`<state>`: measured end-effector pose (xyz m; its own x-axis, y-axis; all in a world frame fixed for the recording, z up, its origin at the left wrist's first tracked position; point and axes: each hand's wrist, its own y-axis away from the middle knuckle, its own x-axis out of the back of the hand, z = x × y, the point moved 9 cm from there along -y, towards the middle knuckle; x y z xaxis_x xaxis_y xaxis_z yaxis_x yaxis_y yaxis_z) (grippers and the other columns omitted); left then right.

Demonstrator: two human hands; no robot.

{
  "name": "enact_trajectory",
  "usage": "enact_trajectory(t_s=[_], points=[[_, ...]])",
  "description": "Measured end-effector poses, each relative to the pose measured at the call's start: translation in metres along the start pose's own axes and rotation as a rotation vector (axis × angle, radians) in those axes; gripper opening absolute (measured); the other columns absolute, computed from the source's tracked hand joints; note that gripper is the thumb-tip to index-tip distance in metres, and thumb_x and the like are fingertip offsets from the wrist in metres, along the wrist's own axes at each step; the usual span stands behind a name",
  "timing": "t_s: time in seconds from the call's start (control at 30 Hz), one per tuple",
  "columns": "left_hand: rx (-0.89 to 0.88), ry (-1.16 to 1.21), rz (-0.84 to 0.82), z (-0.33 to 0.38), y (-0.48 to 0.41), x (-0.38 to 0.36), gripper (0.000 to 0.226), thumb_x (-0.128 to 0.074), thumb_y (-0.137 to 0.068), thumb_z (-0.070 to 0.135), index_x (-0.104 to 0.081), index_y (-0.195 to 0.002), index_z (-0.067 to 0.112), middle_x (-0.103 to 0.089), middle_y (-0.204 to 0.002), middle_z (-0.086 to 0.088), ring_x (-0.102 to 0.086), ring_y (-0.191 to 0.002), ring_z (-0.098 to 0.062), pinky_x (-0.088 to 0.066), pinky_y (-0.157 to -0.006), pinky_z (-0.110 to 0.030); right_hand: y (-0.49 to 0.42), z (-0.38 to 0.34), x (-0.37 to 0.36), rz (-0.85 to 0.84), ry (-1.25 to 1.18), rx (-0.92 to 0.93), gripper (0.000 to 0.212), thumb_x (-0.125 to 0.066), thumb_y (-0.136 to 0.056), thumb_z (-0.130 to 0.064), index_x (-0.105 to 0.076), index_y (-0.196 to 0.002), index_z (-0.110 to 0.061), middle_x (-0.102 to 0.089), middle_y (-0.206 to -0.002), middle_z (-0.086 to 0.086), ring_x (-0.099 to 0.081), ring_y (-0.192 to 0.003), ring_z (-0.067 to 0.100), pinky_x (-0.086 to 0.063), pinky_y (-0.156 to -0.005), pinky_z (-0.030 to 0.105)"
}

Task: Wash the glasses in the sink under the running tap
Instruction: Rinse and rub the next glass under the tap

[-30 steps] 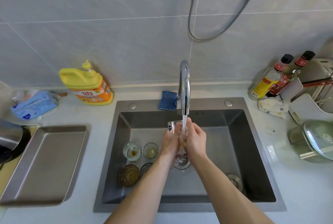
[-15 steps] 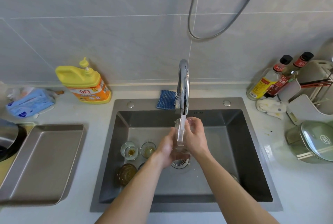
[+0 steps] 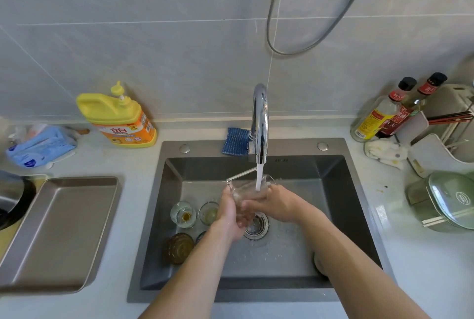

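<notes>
A clear glass (image 3: 246,188) is held upright under the chrome tap (image 3: 259,124), and the water stream falls into its mouth. My left hand (image 3: 230,212) grips the glass from the left and below. My right hand (image 3: 275,203) wraps round it from the right. Both hands hover over the drain (image 3: 257,227) of the dark steel sink (image 3: 341,190). Several other glasses stand on the sink floor at the left: two clear ones (image 3: 183,213) (image 3: 208,212) with yellowish dregs, an amber one (image 3: 179,247) and another partly hidden by my left forearm.
A steel tray (image 3: 59,229) lies left of the sink, with a yellow detergent bottle (image 3: 118,120) and a blue packet (image 3: 41,145) behind it. A blue cloth (image 3: 236,141) lies by the tap base. Sauce bottles (image 3: 384,116), a rag (image 3: 384,153) and a lidded pot (image 3: 446,200) crowd the right counter.
The glass has been turned from lying between my palms to upright with its mouth under the stream. My hands shifted slightly around it; the other glasses stayed put.
</notes>
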<state>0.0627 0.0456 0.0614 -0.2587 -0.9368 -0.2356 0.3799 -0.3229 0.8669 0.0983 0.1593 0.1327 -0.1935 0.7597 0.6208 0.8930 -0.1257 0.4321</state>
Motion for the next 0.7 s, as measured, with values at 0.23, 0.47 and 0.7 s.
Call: enact_trajectory(t_s=[0.23,0.47,0.7], points=[[-0.148,-0.034,-0.153,0.018,0.012,-0.016,0.069,-0.044,-0.102,0.064,-0.084,-0.087,0.01,-0.079,-0.103,-0.019,-0.076,-0.093,-0.027,-0.055,-0.097,-0.039,-0.001,0.001,-0.006,0.132,-0.593,-0.039,0.041,-0.068,-0.099,-0.033,-0.043,-0.126,-0.015,-0.078,-0.1,-0.001,-0.075,-0.094,0.005,-0.06,-0.092,0.034],[-0.024,-0.09,-0.06,0.019,0.007,0.0,0.056,-0.065,-0.093,0.061,-0.082,-0.091,0.008,-0.08,-0.1,-0.016,-0.077,-0.083,-0.027,-0.061,-0.079,-0.036,-0.01,0.005,-0.031,0.031,0.279,0.116,0.03,-0.05,-0.103,-0.047,-0.059,-0.131,-0.053,-0.063,-0.135,-0.017,-0.051,-0.134,0.008,-0.001,-0.125,0.065],[-0.025,-0.047,-0.078,0.014,0.005,-0.003,0.058,-0.068,-0.091,0.06,-0.077,-0.114,0.008,-0.08,-0.103,-0.016,-0.076,-0.102,-0.03,-0.058,-0.089,-0.041,-0.006,0.003,-0.04,0.051,-0.571,0.078,0.051,-0.065,-0.087,-0.018,-0.06,-0.138,-0.016,-0.068,-0.13,-0.003,-0.068,-0.117,0.018,-0.06,-0.089,0.052]])
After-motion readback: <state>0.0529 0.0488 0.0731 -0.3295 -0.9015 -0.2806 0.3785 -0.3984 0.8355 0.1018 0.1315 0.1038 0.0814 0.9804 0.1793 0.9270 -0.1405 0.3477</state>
